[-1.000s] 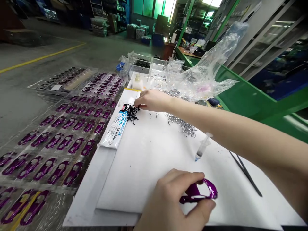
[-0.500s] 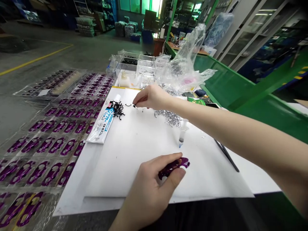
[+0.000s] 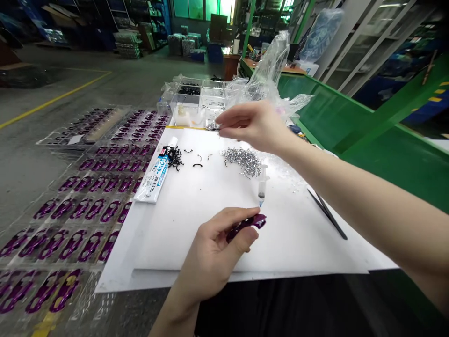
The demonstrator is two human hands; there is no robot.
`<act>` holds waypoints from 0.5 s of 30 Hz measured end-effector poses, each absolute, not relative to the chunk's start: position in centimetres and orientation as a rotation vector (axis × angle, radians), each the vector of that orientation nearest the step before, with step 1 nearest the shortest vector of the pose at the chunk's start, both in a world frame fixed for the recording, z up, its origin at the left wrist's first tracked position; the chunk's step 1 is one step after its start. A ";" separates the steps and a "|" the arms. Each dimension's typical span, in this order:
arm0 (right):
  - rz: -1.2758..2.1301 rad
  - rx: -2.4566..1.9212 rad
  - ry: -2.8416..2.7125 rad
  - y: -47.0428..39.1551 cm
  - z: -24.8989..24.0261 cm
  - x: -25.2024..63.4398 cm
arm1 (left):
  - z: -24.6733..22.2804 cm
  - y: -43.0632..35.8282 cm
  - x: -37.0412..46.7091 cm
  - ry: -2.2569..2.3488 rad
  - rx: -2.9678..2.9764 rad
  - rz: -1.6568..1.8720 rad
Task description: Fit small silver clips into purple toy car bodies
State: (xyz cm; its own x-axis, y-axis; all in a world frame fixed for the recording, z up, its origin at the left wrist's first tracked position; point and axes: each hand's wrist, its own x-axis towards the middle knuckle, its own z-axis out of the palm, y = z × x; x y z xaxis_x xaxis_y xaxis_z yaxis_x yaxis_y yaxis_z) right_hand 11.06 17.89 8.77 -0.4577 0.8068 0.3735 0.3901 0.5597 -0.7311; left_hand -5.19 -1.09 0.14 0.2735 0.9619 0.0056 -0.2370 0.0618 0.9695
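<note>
In my left hand [image 3: 213, 248], a glossy purple car-shaped shell [image 3: 259, 221] is gripped between thumb and fingers, and the hand covers much of it. My right hand [image 3: 252, 124] is raised over the far part of the white sheet [image 3: 206, 210], fingers and thumb apart, with nothing visible between them. Below and left of it lies a small black curved piece [image 3: 197, 164]. A pile of small silvery pieces [image 3: 245, 161] spreads under the right wrist. Just beyond the shell lies a syringe [image 3: 262, 185] with a blue tip.
A glue tube [image 3: 154, 178] lies at the sheet's left edge beside a heap of black curved pieces [image 3: 174, 157]. Tweezers [image 3: 328, 214] rest at the right. Trays of purple shells [image 3: 94, 206] fill the left side. Behind stand a compartment box [image 3: 201, 98] and clear plastic bags [image 3: 263, 79].
My right hand has let go of the black curved piece, which now lies on the sheet, and has moved up and right. My left hand has shifted slightly up and left with the shell.
</note>
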 end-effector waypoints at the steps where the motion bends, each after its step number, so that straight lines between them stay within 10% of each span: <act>1: 0.637 -0.962 -1.979 16.0 9.2 12.6 | 0.2 -1.0 -5.2 0.825 1.103 1.094; 15: 0.780 -0.741 -1.910 0.5 4.1 17.9 | 0.7 -1.0 -5.5 0.836 1.054 1.047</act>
